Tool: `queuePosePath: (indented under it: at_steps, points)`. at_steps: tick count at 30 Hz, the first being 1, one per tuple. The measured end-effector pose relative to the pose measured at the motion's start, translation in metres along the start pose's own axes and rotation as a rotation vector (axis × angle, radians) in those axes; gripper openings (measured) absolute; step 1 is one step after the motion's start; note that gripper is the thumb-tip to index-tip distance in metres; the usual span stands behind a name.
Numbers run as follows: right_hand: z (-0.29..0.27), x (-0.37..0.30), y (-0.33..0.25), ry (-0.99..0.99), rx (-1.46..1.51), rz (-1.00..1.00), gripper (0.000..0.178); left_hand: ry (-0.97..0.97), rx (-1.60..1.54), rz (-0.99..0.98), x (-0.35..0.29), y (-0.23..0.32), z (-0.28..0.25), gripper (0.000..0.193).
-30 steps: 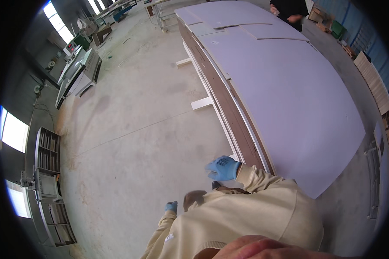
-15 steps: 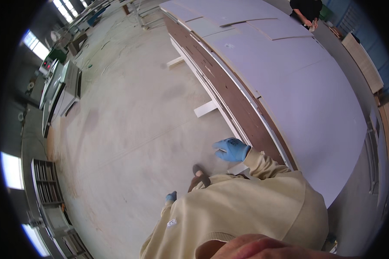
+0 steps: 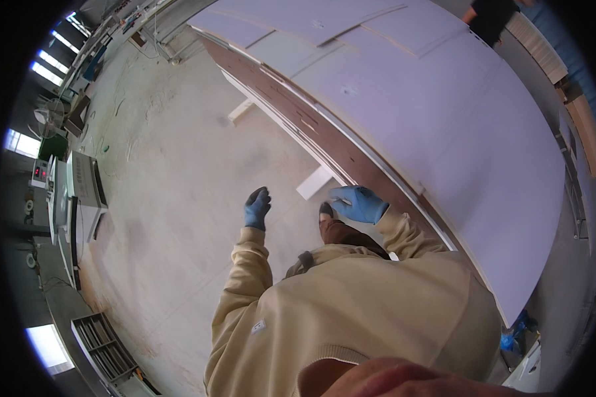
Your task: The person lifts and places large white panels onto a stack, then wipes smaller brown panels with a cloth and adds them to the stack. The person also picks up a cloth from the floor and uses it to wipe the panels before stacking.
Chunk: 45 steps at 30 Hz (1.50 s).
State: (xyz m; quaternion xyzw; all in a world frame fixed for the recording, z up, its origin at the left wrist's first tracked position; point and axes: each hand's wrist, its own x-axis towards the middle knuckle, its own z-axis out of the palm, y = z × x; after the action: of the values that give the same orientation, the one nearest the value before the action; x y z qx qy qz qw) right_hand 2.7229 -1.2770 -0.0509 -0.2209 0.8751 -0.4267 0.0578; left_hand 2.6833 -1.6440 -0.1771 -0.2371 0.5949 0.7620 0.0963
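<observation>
My left hand (image 3: pixel 257 209), in a blue work glove with a dark palm, is raised over the floor with its fingers curled in. Nothing shows in it. My right hand (image 3: pixel 359 204), gloved alike, hovers by the near side of a tall stack of large sheets, thumb and fingers apart and nothing between them. Its wrist passes in front of the stack's brown side (image 3: pixel 371 171). On top lies a broad pale lilac sheet (image 3: pixel 457 145), with smaller pale pieces (image 3: pixel 384 30) toward its far end. White support blocks (image 3: pixel 314 182) stick out beneath the stack.
Another person in dark clothes (image 3: pixel 491 21) is beyond the stack's far right side. A machine with a red display (image 3: pixel 41 173) stands at left, near a fan (image 3: pixel 48 118). A slatted rack (image 3: pixel 106 347) is at lower left. Wooden boards (image 3: pixel 586 132) lean at right.
My left hand has risen from beside my body into the open, ahead of me. I have stepped forward along the stack, my right hand staying close to it. The other person has shifted.
</observation>
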Motion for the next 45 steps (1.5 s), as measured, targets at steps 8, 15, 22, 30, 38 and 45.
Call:
queuePosePath:
  at_steps: [8,15,22,30,38,45]
  points:
    - [-0.082,0.179,0.050,0.286,0.180,0.089,0.027,-0.223,-0.107,0.056,0.170,0.181,0.139,0.038]
    - [-0.122,0.341,0.141,0.628,0.537,0.256,0.032,-0.373,-0.261,-0.011,0.350,0.293,0.228,0.034]
    - [-0.155,0.486,0.211,0.869,0.601,0.633,0.037,-0.438,-0.423,-0.315,0.527,0.356,0.270,0.042]
    - [-0.161,0.596,0.222,1.070,0.196,0.984,0.041,-0.497,-0.306,-0.649,0.608,0.419,0.275,0.052]
    - [-0.152,0.611,0.263,1.259,0.188,0.868,0.059,-0.695,-0.288,-0.672,0.635,0.452,0.270,0.036]
    - [-0.139,0.622,0.248,1.223,0.274,0.936,0.054,-0.580,-0.092,-0.527,0.639,0.463,0.274,0.031]
